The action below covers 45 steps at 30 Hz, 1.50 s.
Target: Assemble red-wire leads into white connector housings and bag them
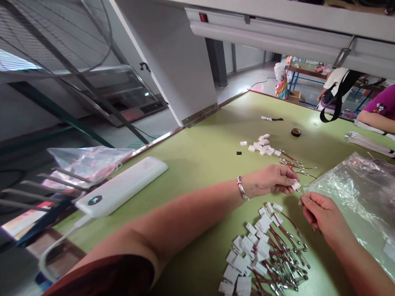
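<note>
My left hand is closed, its thumb and fingers pinching a small white plastic connector. Just to the right, my right hand has its fingers curled in a pinch close to that connector. Whatever lies between those fingertips is too small to make out. Below both hands spreads a pile of white connectors with short dark red wires ending in metal terminals. Beyond my left hand lie loose white connectors and several red wires with metal ends.
A clear plastic bag covers the right of the green table. Farther back are a black tape roll and bundled white wires. At left lies a white power bank with a cable. A person's purple sleeve shows at right.
</note>
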Each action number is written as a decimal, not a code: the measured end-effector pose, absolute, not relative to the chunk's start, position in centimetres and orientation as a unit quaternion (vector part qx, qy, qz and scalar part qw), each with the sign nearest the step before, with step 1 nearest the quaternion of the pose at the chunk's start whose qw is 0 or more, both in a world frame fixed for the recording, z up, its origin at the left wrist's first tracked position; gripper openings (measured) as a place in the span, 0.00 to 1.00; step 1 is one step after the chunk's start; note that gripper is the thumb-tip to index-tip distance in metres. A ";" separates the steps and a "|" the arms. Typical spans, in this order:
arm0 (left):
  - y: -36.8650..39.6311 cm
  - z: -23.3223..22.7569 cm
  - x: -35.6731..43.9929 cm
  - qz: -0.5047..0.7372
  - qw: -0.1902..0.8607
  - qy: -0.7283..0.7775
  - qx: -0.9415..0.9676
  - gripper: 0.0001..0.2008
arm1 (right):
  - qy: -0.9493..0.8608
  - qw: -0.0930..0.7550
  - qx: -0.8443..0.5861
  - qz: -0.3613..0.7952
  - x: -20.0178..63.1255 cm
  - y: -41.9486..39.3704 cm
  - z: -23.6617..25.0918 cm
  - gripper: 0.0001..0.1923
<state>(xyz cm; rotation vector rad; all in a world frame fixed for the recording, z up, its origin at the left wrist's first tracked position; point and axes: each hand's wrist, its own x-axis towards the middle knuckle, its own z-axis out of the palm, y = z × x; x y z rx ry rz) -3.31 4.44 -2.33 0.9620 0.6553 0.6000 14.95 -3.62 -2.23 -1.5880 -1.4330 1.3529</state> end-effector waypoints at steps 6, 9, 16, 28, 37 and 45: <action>4.5 -2.8 -3.3 0.297 0.735 0.259 0.552 0.06 | -0.446 0.285 -0.580 0.618 15.1 -3.6 -1.7 0.17; 4.1 -2.5 -3.1 0.327 0.666 0.256 0.620 0.03 | -0.390 0.308 -0.557 0.665 15.1 -3.6 -1.8 0.16; 3.9 -2.7 -2.9 0.346 0.637 0.251 0.641 0.02 | -0.364 0.358 -0.521 0.685 14.9 -3.5 -2.5 0.14; 3.3 -2.9 -2.3 0.270 0.659 0.272 0.647 0.07 | -0.467 0.341 -0.576 0.578 14.6 -3.8 -2.4 0.18; 4.4 -4.1 -3.0 0.271 0.743 0.209 0.575 0.12 | -0.688 0.299 -0.581 0.315 15.6 -3.3 -2.6 0.20; 4.3 -3.3 -3.3 0.209 0.712 0.209 0.636 0.16 | -0.737 0.279 -0.554 0.268 15.3 -3.3 -3.0 0.20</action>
